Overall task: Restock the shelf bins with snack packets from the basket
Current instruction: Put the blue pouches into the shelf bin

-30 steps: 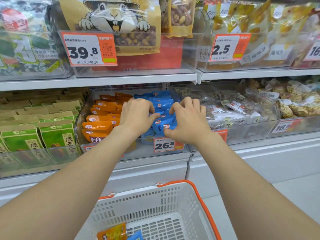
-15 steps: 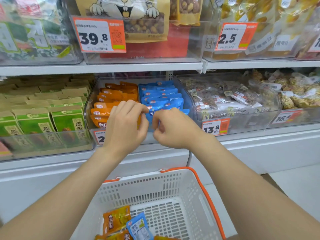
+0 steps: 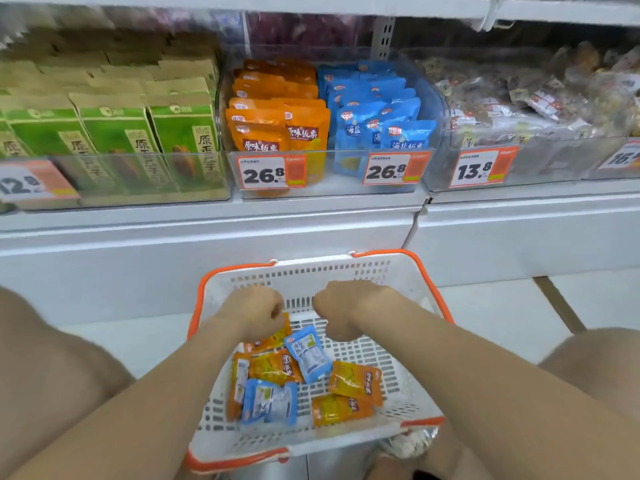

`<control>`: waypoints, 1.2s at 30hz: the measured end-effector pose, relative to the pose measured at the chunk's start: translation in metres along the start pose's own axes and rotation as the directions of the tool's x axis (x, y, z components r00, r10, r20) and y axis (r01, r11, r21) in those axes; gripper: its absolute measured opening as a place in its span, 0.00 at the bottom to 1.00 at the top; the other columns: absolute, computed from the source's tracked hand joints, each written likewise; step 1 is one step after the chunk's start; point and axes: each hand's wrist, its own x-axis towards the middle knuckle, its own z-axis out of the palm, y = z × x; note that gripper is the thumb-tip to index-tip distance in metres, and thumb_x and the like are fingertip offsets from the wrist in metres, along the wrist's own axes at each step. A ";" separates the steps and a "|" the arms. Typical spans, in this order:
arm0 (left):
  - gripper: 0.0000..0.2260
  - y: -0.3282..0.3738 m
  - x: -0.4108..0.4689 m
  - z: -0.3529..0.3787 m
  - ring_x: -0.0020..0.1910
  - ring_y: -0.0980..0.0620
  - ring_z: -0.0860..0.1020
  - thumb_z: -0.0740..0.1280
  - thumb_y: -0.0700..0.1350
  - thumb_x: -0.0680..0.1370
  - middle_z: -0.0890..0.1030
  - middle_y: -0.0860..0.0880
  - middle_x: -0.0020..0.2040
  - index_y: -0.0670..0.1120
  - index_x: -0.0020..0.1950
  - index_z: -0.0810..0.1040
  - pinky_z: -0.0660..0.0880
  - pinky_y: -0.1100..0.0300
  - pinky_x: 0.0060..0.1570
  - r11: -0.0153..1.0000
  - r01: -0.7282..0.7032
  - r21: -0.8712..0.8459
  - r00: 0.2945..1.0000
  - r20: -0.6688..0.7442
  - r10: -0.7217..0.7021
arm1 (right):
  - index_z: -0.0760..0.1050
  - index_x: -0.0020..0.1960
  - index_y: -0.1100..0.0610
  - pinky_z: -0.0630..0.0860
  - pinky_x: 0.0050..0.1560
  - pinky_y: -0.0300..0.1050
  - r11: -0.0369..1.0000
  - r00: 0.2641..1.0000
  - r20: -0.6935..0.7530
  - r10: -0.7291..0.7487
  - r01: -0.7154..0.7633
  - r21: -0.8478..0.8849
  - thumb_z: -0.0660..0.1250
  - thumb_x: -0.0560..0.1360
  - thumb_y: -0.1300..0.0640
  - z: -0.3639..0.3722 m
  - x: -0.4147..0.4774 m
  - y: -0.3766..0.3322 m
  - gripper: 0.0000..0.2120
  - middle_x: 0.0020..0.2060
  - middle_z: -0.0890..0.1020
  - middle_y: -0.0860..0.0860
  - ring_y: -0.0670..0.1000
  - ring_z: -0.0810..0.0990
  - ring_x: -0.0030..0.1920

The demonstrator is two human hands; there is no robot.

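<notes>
My two hands had come down from the shelf bin [image 3: 329, 169] and were now inside the basket [image 3: 311, 271], low over the loose packets [image 3: 356, 382]. The left hand [image 3: 254, 313] was just above an orange packet [image 3: 268, 342]. The right hand [image 3: 341, 311] was beside it, over the bare basket floor. On both hands the fingers were curled under and hidden from me, so I could not tell if they pinched anything or were only folded. The bin stood free, with orange rows [image 3: 273, 133] on its left side and blue rows [image 3: 381, 129] on its right. In the basket lay several orange packets and two blue ones, one blue packet [image 3: 308, 355] near my hands. I judged that the next pick was beginning and that the task was not finished.
</notes>
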 end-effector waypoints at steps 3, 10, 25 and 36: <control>0.09 0.001 -0.003 0.035 0.33 0.47 0.71 0.64 0.45 0.76 0.74 0.49 0.34 0.48 0.36 0.72 0.68 0.57 0.34 0.998 0.044 0.036 0.951 0.306 -0.053 | 0.73 0.50 0.57 0.70 0.32 0.45 0.996 0.999 0.035 -0.005 0.008 -0.087 0.62 0.80 0.63 0.016 0.011 -0.013 0.03 0.41 0.75 0.51 0.51 0.73 0.35; 0.10 0.013 -0.001 0.088 0.48 0.44 0.79 0.66 0.45 0.79 0.80 0.47 0.56 0.48 0.60 0.78 0.75 0.52 0.46 0.996 -0.021 0.083 0.749 0.661 -0.040 | 0.66 0.41 0.54 0.73 0.36 0.46 0.988 0.999 0.032 -0.043 0.047 -0.149 0.62 0.80 0.63 0.021 0.040 -0.020 0.11 0.41 0.73 0.50 0.50 0.73 0.36; 0.09 -0.001 0.001 0.115 0.60 0.47 0.79 0.76 0.41 0.77 0.78 0.50 0.65 0.52 0.56 0.85 0.80 0.54 0.54 0.997 -0.054 -0.052 0.666 0.742 0.075 | 0.67 0.54 0.52 0.69 0.36 0.46 0.991 0.998 -0.011 -0.061 0.059 -0.121 0.64 0.82 0.58 0.013 0.056 -0.012 0.06 0.40 0.67 0.48 0.47 0.69 0.36; 0.16 -0.003 -0.001 0.106 0.47 0.51 0.79 0.63 0.30 0.74 0.85 0.50 0.50 0.46 0.45 0.87 0.79 0.56 0.45 0.990 0.048 -0.133 0.807 0.589 0.040 | 0.68 0.52 0.53 0.65 0.32 0.43 0.994 0.998 -0.044 -0.052 0.048 -0.094 0.63 0.82 0.60 0.008 0.037 -0.010 0.04 0.41 0.70 0.50 0.48 0.71 0.36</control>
